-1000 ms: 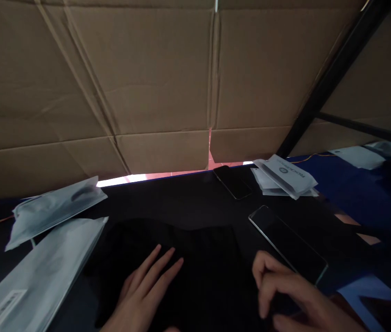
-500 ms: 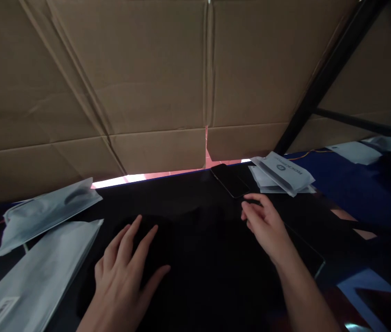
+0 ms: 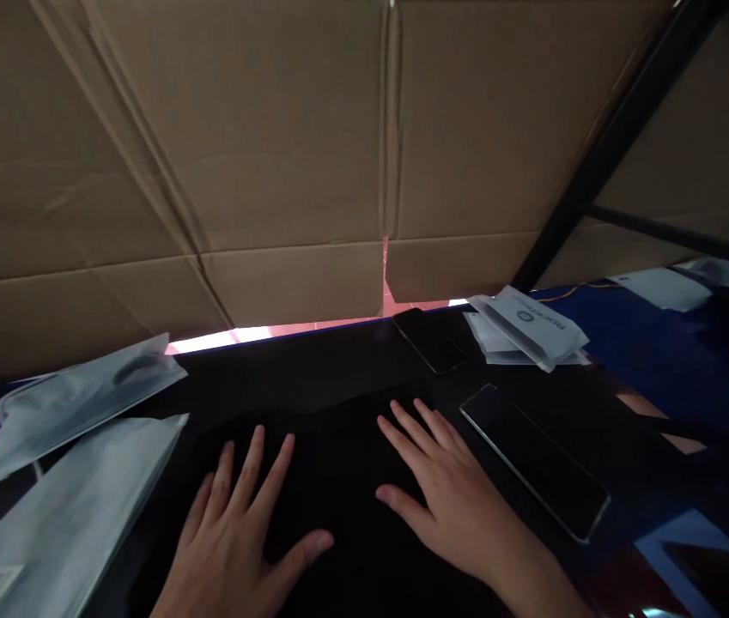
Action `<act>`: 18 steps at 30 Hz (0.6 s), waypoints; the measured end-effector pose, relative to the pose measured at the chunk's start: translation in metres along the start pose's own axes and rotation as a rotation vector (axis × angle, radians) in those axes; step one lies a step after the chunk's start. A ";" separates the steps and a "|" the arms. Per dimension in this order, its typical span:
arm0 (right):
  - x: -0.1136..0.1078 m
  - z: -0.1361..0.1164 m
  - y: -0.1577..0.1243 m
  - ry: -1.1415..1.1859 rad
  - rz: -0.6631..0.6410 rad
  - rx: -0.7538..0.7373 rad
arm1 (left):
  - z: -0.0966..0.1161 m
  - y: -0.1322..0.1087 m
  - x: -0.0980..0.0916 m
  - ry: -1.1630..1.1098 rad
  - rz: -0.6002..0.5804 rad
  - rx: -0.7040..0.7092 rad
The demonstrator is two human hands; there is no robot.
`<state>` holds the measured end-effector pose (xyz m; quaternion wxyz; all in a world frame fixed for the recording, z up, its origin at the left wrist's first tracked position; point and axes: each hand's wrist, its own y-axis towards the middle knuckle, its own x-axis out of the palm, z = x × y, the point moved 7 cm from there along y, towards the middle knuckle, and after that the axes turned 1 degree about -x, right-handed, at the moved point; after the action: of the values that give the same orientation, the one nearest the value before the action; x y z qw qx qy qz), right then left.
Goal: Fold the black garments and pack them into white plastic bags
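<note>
Fingers spread and palm down, my left hand [image 3: 235,532] is at the dark tabletop [image 3: 312,365] and holds nothing. My right hand [image 3: 441,481] has the same pose a little to the right, its fingers apart with nothing in them. Just beyond the right hand's outer side lies a large smartphone [image 3: 535,459], its black screen facing up. A smaller smartphone [image 3: 432,340] rests farther back, past the right fingertips. Left of my left hand sit a frosted plastic pouch with a barcode label [image 3: 74,515] and a second frosted pouch [image 3: 87,408] behind it.
White printed packets [image 3: 528,326] are stacked at the back right beside a slanted black metal bar [image 3: 622,146]. Brown cardboard panels [image 3: 287,154] rise behind the table edge. A blue surface [image 3: 634,343] with more white packets [image 3: 666,288] extends to the right.
My right hand has come left and nearer, away from the smaller phone, and its bent fingers have spread out. The larger phone is now uncovered. My left hand has spread its fingers wider.
</note>
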<state>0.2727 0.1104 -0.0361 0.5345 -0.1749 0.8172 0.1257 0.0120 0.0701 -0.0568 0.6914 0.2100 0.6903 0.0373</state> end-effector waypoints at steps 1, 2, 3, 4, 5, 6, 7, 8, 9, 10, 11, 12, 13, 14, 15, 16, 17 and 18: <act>-0.003 0.001 0.003 -0.011 0.002 0.000 | -0.001 0.002 -0.002 0.004 -0.015 -0.030; -0.007 0.000 0.006 -0.022 0.015 -0.003 | -0.002 0.006 -0.006 0.009 -0.033 -0.060; -0.012 -0.001 0.009 -0.033 0.037 -0.008 | -0.001 0.012 -0.010 0.013 -0.064 -0.091; -0.017 -0.003 0.013 -0.041 0.062 -0.015 | 0.000 0.020 -0.014 0.016 -0.105 -0.126; -0.021 -0.004 0.016 -0.046 0.088 -0.023 | 0.001 0.029 -0.019 0.018 -0.146 -0.159; -0.024 -0.006 0.020 -0.049 0.109 -0.030 | 0.002 0.039 -0.022 0.018 -0.185 -0.186; -0.026 -0.006 0.024 -0.049 0.123 -0.034 | 0.002 0.049 -0.024 0.019 -0.218 -0.208; -0.026 -0.006 0.027 -0.048 0.129 -0.035 | 0.001 0.057 -0.025 0.024 -0.245 -0.228; -0.026 -0.005 0.029 -0.047 0.134 -0.030 | -0.003 0.065 -0.025 0.030 -0.261 -0.250; -0.026 -0.003 0.031 -0.047 0.141 -0.022 | -0.008 0.070 -0.023 0.032 -0.275 -0.266; -0.026 -0.001 0.033 -0.048 0.149 -0.013 | -0.015 0.074 -0.019 0.029 -0.297 -0.283; -0.027 0.001 0.034 -0.048 0.158 -0.004 | -0.022 0.075 -0.016 0.023 -0.321 -0.297; -0.028 0.004 0.035 -0.046 0.170 0.005 | -0.029 0.075 -0.013 0.017 -0.342 -0.305; -0.031 0.006 0.036 -0.044 0.185 0.015 | -0.036 0.074 -0.011 0.014 -0.358 -0.306; -0.034 0.009 0.038 -0.043 0.204 0.026 | -0.040 0.074 -0.011 0.017 -0.366 -0.302; -0.037 0.011 0.040 -0.044 0.224 0.036 | -0.043 0.073 -0.013 0.026 -0.366 -0.295; -0.040 0.014 0.042 -0.047 0.244 0.045 | -0.044 0.073 -0.016 0.038 -0.359 -0.286; -0.043 0.016 0.044 -0.053 0.261 0.052 | -0.042 0.075 -0.020 0.048 -0.347 -0.277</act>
<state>0.2831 0.1635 -0.0021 0.5393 -0.0499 0.8217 0.1775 -0.0121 0.1414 -0.0106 0.6930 -0.0096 0.7207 0.0172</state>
